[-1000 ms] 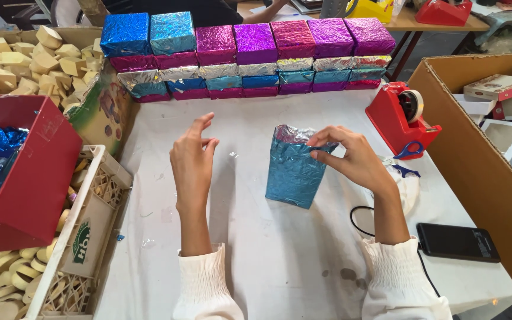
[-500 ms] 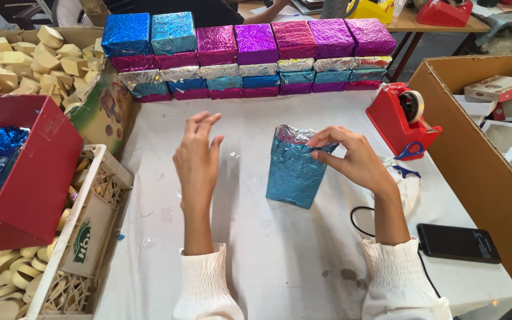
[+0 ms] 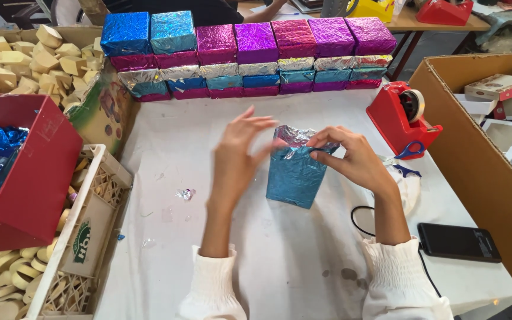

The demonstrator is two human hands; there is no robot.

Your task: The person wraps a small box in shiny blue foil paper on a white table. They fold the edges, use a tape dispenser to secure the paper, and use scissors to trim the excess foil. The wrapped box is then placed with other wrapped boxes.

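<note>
Two bare hands work at a foil-wrapped packet (image 3: 294, 175) that stands near the middle of the white bench (image 3: 208, 136). The packet is a small upright block covered in crinkled, glittery blue foil; its top is not yet closed, and the loose foil there turns up to show a silver, slightly purple inner side. It leans a little, its lower edge resting on the bench cloth.

The right hand (image 3: 357, 160) pinches the loose foil at the packet's top edge, its grip narrow, thumb and forefinger closed on the fold. The left hand (image 3: 235, 160) is blurred, its grip wide with fingers spread, holding nothing; its fingertips are just beside the packet's upper left corner, and whether they touch cannot be told.

Behind the packet, a row of stacked wrapped blocks (image 3: 250, 56) in blue, teal, pink and purple foil lines the far side. A red tape dispenser (image 3: 401, 115) sits to the right, with blue-handled scissors (image 3: 410, 151) beside it.
</note>
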